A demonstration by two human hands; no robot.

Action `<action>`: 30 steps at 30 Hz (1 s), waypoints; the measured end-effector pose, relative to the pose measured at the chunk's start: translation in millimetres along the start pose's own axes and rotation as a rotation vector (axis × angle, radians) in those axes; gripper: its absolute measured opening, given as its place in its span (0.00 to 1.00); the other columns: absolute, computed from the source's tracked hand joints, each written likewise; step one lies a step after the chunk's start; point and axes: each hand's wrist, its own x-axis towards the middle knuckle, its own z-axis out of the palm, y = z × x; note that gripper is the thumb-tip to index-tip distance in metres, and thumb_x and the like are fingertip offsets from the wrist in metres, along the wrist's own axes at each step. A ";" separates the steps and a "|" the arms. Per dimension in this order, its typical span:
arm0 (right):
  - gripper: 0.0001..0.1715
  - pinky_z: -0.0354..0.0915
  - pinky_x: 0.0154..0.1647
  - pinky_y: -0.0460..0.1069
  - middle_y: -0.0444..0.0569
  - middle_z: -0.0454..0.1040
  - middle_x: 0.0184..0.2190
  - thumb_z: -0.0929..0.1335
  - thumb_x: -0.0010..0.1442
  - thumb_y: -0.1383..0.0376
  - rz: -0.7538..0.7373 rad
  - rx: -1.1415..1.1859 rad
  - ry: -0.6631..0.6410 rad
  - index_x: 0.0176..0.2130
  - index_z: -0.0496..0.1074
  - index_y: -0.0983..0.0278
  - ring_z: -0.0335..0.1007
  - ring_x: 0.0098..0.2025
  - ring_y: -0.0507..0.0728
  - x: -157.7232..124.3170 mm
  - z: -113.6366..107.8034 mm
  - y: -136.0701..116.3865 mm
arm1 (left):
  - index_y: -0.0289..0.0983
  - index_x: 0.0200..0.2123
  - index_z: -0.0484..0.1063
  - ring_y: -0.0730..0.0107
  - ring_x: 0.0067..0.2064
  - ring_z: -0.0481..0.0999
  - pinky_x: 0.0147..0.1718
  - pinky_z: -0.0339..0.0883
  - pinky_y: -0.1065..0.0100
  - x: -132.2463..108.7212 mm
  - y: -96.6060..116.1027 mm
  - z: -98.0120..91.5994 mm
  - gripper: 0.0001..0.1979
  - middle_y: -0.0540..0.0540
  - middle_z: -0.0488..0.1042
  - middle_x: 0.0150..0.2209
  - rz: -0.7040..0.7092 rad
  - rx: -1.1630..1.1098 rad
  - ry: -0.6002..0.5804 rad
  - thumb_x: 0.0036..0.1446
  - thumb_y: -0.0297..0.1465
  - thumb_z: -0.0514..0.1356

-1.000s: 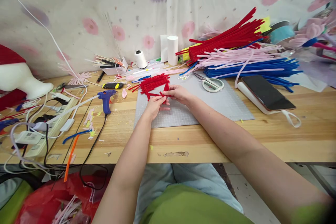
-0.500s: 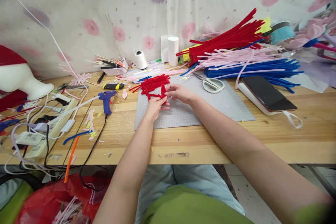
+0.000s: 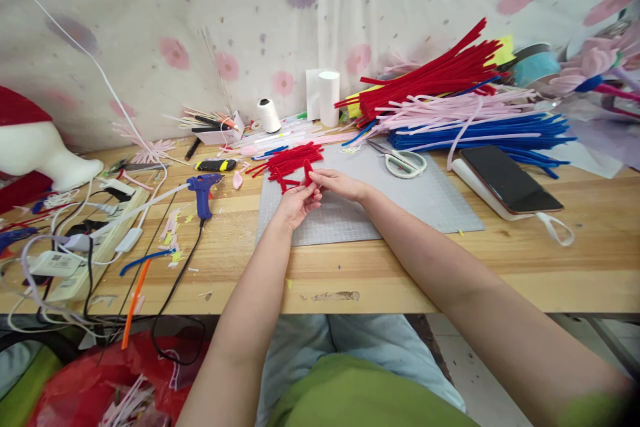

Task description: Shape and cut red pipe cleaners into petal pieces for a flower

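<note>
A small bent red pipe-cleaner piece (image 3: 307,172) is between my two hands, above the grey cutting mat (image 3: 410,213). My left hand (image 3: 298,205) pinches its lower part from below. My right hand (image 3: 336,185) has its fingertips closed on its upright right end. The fingers partly cover the piece where the hands meet. Just behind, at the back left of the mat, lies a pile of short red pipe cleaners (image 3: 295,159). White-handled scissors (image 3: 404,163) rest on the mat to the right.
Red (image 3: 430,77), pink (image 3: 450,109) and blue pipe-cleaner bundles (image 3: 480,131) lie at the back right, near a phone (image 3: 510,179). Left are a blue glue gun (image 3: 203,193), a cutter (image 3: 216,165) and a cabled power strip (image 3: 107,240). White thread (image 3: 269,115) stands behind.
The upright end of the red piece has shifted slightly left and tilted. My right hand has moved a little left and down, closer over my left fingers.
</note>
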 end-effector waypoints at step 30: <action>0.17 0.55 0.22 0.44 0.44 0.69 0.18 0.71 0.42 0.55 0.070 -0.134 0.336 0.21 0.70 0.67 0.59 0.20 0.47 11.9 -6.5 11.7 | 0.32 0.36 0.74 0.62 0.38 0.77 0.36 0.71 0.62 11.2 -14.6 0.2 0.11 0.43 0.77 0.33 0.379 0.197 0.119 0.48 0.30 0.60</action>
